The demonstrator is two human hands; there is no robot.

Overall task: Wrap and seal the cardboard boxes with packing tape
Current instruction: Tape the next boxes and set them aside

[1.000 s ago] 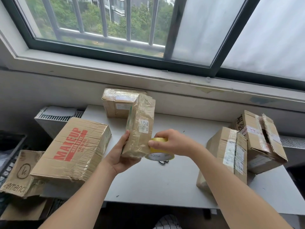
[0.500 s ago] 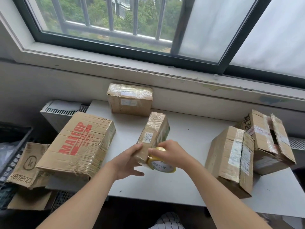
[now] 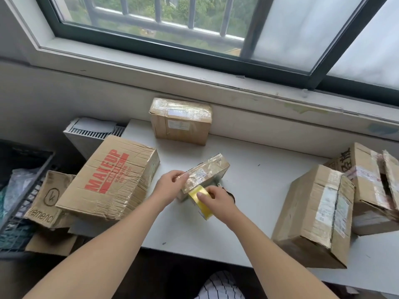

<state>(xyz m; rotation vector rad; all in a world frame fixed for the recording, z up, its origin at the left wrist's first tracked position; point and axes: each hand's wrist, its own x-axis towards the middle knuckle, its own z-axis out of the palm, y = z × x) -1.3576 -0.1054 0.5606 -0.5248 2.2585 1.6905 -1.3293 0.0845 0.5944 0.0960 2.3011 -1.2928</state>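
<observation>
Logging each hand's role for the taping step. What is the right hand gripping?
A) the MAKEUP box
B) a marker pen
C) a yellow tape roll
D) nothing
C: the right hand grips the yellow tape roll against the small taped box, which the left hand holds at its near end.

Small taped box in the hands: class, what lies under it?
A small dark object pokes out beneath the small taped box on the white table; the rest is covered, so unidentifiable.
</observation>
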